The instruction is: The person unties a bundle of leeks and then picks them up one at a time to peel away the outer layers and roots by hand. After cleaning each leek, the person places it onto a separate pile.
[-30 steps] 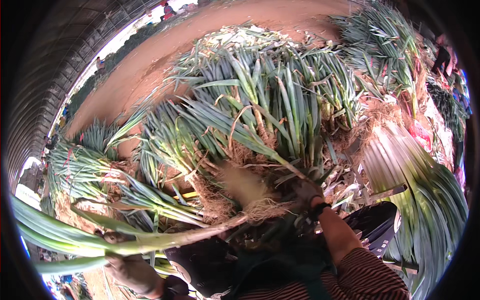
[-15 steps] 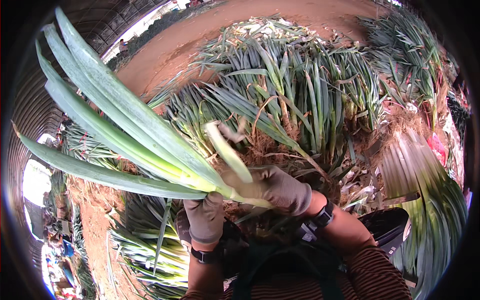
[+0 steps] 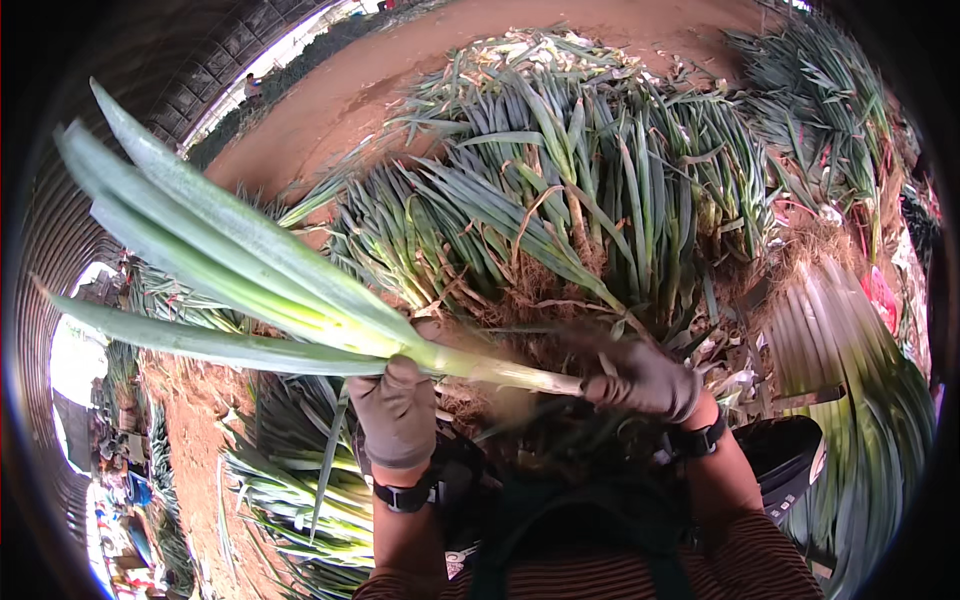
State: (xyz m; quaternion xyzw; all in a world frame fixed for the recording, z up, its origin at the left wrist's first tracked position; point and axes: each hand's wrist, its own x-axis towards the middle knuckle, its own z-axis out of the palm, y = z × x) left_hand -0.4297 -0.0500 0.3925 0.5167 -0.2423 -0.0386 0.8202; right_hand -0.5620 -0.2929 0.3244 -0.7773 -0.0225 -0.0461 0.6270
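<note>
A large green onion lies across the front of my body, its broad green leaves fanned out to the upper left and its pale stalk running right. My gloved left hand is closed around it just below where the leaves part, thumb on top. At the stalk's right end, my gloved right hand has its fingers closed by the root end; they are partly smeared by motion. The stalk looks smooth and pale between the two hands.
Beyond my hands stands a wide heap of green onions with roots and dry leaves. A neatly laid pile with pale stalks is at the right. More onions lie at lower left, beside reddish bare soil.
My right hand has moved right along the stalk to its end. A peeled strip that stood up by it is gone from there. The leaves have swung lower and left.
</note>
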